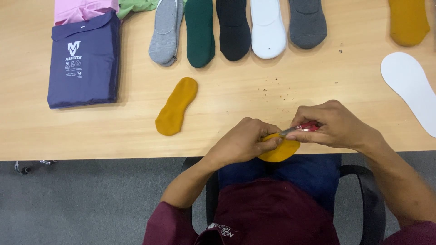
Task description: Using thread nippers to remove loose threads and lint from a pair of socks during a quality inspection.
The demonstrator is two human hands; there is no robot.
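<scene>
Nearest the camera, the left hand (243, 143) is closed on a mustard sock (279, 152) at the counter (113, 131) edge, near 6 o'clock, fingers pinching its top. Most of that sock is hidden under the fingers; only its rounded lower end shows. The right hand (334, 124) grips a small red-handled tool (302, 129), its metal tip meeting the sock; whether it is scissors or a cutter is hard to tell, the handle mostly covered.

Further out, toward 10 o'clock, a second mustard sock (176, 106) lies flat and alone. At 3 o'clock a white sole-shaped insert (411, 88) runs off the right edge.

At the far side now: a row of socks at 12 o'clock, toes toward us, heels cut off by the top edge. Count them: light grey (165, 34), dark green (200, 34), black (233, 31), white (269, 29), dark grey (308, 25), five in all. A third mustard sock (408, 20) sits at 1 o'clock, also cropped.

At 10 o'clock, one folded navy garment (84, 61), with a pink one (81, 9) and a green one (138, 7) behind it, both barely showing.
</scene>
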